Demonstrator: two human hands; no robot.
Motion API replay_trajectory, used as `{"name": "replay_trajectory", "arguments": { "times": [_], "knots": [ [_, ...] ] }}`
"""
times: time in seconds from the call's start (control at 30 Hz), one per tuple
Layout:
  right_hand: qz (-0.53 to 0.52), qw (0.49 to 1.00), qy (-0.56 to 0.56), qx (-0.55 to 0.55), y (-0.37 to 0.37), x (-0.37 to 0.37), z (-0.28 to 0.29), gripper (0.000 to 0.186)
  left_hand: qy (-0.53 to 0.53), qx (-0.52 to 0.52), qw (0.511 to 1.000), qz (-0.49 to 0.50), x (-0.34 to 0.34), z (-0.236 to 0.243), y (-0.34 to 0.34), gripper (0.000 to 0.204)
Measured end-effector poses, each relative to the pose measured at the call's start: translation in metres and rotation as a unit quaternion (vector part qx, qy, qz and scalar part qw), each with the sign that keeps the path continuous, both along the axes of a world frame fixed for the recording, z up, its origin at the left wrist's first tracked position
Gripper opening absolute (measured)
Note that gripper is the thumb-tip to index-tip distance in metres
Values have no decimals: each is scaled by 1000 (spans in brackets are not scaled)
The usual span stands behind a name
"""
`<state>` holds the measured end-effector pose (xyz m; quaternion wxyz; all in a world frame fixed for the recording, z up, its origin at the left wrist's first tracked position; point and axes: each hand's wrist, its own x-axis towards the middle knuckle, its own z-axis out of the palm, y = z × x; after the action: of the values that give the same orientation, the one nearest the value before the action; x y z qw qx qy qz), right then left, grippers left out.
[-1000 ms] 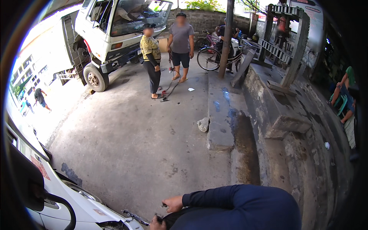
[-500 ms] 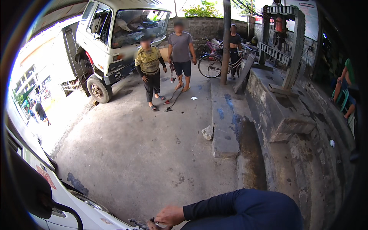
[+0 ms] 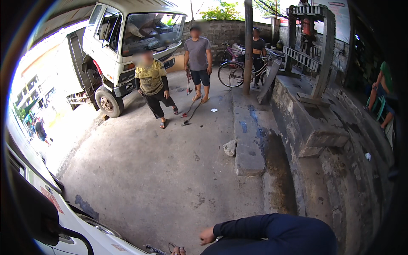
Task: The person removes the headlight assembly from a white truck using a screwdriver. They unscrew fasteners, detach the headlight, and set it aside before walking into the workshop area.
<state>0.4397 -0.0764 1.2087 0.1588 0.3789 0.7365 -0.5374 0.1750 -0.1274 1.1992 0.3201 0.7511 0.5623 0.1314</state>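
My right hand (image 3: 208, 235) hangs above the concrete floor at the bottom of the view, below a dark blue sleeve. Its fingers curl downward, and anything inside them is hidden. At the lower edge, the bunched fingers of my left hand (image 3: 179, 250) show beside a thin dark loop (image 3: 171, 246); the rest of that hand is cut off. What the left fingers grip is too small to name. Small dark metal parts (image 3: 154, 250) lie next to the loop, at the front of a white vehicle (image 3: 91, 233).
A person in a yellow shirt (image 3: 151, 78) stands ahead, near a person in grey (image 3: 198, 53) holding cables (image 3: 193, 112) that trail on the floor. Behind them stands a white truck (image 3: 127, 59). Concrete steps (image 3: 250, 157) and a press frame (image 3: 325, 55) are at right, with a stone (image 3: 229, 148) nearby.
My right hand has moved up and right, away from my left hand and the small part between them. The person in yellow has stepped to the left.
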Motion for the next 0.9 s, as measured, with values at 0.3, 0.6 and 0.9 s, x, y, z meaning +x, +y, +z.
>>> {"name": "replay_trajectory", "arguments": {
  "times": [0.3,0.6,0.9],
  "knots": [
    [-45,991,-3,-125,-13,9,-33,42,-235,-278,930,-50,9,-17,-7,43],
    [-122,991,55,13,-20,-5,-1,38,-153,-156,956,-195,-12,-54,-5,42],
    [-330,932,42,144,-42,-8,29,37,-260,-341,902,-41,12,-14,-8,48]
  ]
}}
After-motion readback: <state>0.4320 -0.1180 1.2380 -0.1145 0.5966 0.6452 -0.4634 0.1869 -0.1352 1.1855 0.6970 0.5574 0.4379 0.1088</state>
